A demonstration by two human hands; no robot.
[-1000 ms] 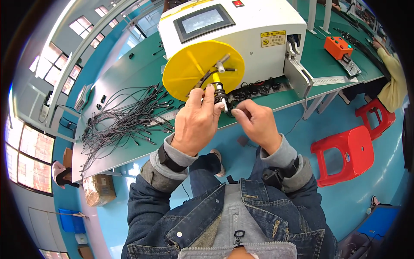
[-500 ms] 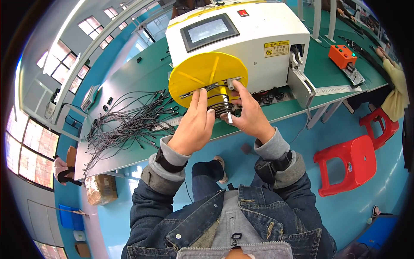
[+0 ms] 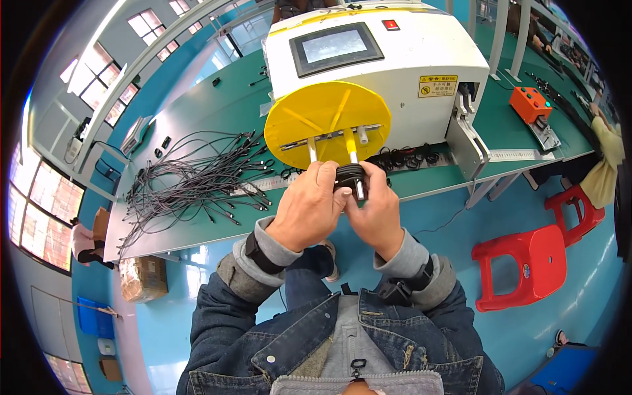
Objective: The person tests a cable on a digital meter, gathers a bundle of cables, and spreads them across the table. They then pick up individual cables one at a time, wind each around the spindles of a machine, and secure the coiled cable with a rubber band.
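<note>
Black cable coil sits forward of both palms, gripped between the left hand and right hand, neither nearer, before the yellow disc, its long axis crosswise, a silver tip beneath pointing toward the person.

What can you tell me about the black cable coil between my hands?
The black cable coil is a compact bundle of thin, smooth, rubbery-looking loops. It appears to sit around a pale peg, whose tip shows beyond it, in front of the yellow disc. The left hand and right hand grip its sides and hide part of it.
</note>
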